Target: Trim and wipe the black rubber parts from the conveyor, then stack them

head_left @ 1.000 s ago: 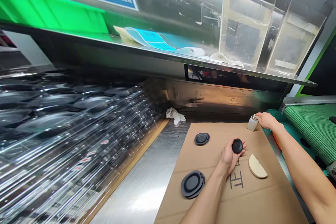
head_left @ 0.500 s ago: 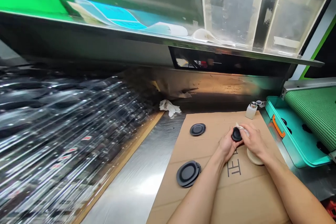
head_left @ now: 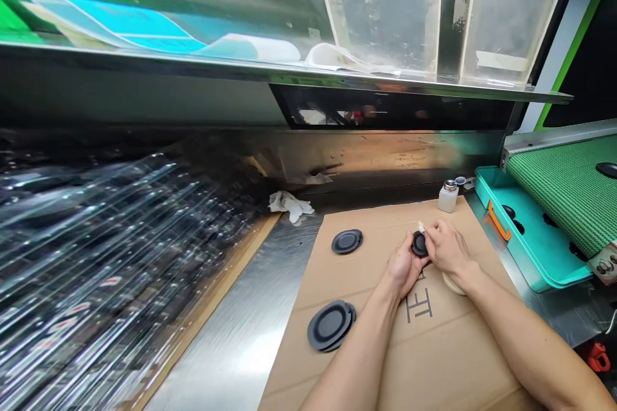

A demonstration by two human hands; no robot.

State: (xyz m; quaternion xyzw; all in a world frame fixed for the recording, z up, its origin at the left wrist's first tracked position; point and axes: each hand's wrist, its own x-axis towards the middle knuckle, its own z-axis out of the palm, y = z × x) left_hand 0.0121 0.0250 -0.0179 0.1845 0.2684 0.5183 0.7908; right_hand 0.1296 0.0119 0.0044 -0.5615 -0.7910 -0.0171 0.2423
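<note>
My left hand point(head_left: 403, 264) is closed around the edge of a small round black disc point(head_left: 420, 244) with a raised rim, held above the cardboard sheet point(head_left: 448, 347). My right hand point(head_left: 449, 247) pinches a white wipe point(head_left: 421, 227) against the disc's upper right edge; most of the wipe is hidden by the fingers. Beneath the right wrist lies a round beige thing point(head_left: 452, 284), partly covered. To the left on the cardboard lie a flat black disc point(head_left: 347, 241) and, nearer me, larger black discs point(head_left: 330, 327) that appear stacked.
A small white bottle point(head_left: 448, 198) with a metal top stands at the cardboard's far right corner. Right of it, a teal bin point(head_left: 540, 270) holds several black pieces below a green conveyor belt point(head_left: 559, 186). Clear plastic trays point(head_left: 120, 257) fill the left. A crumpled white cloth point(head_left: 290, 205) lies behind.
The view has turned to the right, bringing a black disc on the conveyor into sight. Both hands keep hold of the disc and wipe, and less of the wipe shows.
</note>
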